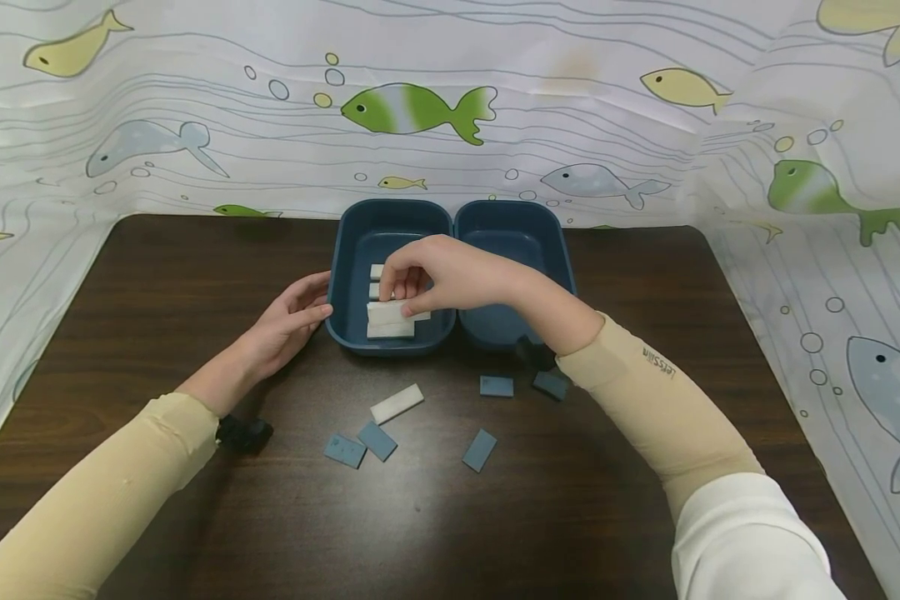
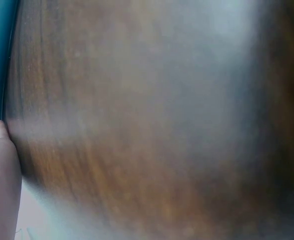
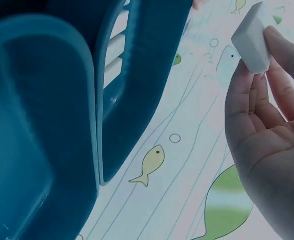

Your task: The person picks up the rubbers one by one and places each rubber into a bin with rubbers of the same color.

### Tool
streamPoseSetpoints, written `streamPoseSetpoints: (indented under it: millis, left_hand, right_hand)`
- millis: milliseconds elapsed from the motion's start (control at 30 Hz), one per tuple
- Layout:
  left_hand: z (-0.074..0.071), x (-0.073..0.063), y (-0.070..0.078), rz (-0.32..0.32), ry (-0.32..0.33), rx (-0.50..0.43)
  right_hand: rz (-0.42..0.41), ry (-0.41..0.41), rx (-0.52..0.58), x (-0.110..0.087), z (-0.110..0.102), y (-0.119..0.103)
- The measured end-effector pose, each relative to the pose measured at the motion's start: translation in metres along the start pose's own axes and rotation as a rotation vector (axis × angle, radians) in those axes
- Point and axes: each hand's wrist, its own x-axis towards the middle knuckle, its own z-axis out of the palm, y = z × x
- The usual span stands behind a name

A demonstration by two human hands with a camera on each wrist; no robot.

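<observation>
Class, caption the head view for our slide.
The right hand pinches a white rectangular block over a dark-blue, round-cornered plastic tray while the left hand touches the tray's side.

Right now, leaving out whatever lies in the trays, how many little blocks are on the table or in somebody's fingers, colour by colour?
White block on the table: 1
White block in the fingers of the right hand: 1
Blue-grey blocks on the table: 5
Total: 7
</observation>
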Motion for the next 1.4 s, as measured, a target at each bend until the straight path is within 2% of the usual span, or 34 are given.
streamPoseSetpoints:
  millis: [533, 767, 1033, 1400]
  left_hand:
    - [0.000, 0.000, -0.002, 0.007, -0.003, -0.003]
    - [-0.001, 0.000, -0.003, 0.010, -0.005, -0.009]
    - [-0.001, 0.000, -0.003, 0.000, 0.002, -0.005]
    - [0.000, -0.001, -0.001, 0.001, 0.009, -0.009]
  right_hand:
    - [0.084, 0.040, 0.039, 0.015, -0.019, 0.026]
    - [0.155, 0.062, 0.052, 0.020, -0.024, 0.038]
    - [0.210, 0.093, 0.078, 0.027, -0.025, 0.057]
    - [0.247, 0.101, 0.107, 0.035, -0.021, 0.071]
